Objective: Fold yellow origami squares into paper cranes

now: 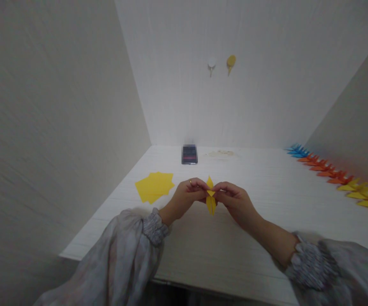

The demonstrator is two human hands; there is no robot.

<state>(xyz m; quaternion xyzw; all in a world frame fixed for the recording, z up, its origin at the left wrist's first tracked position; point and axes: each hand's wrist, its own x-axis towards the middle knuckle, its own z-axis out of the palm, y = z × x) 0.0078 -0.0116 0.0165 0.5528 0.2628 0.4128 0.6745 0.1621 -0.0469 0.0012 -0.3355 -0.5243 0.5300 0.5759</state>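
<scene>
A partly folded piece of yellow paper [210,199] is held upright between both hands, just above the white table [222,250]. My left hand [188,195] pinches its left side with fingers curled; a ring shows on one finger. From the other side my right hand [233,199] pinches the same fold. The paper has a point at the top and narrow flaps hanging down. Both forearms wear loose pale sleeves with gathered cuffs.
A stack of flat yellow paper sheets [154,186] lies left of my hands. A dark small device [189,154] sits near the back wall. A row of folded paper figures in blue [297,150], orange [326,169] and yellow [364,195] runs along the right edge. Two hooks [222,64] hang on the back wall.
</scene>
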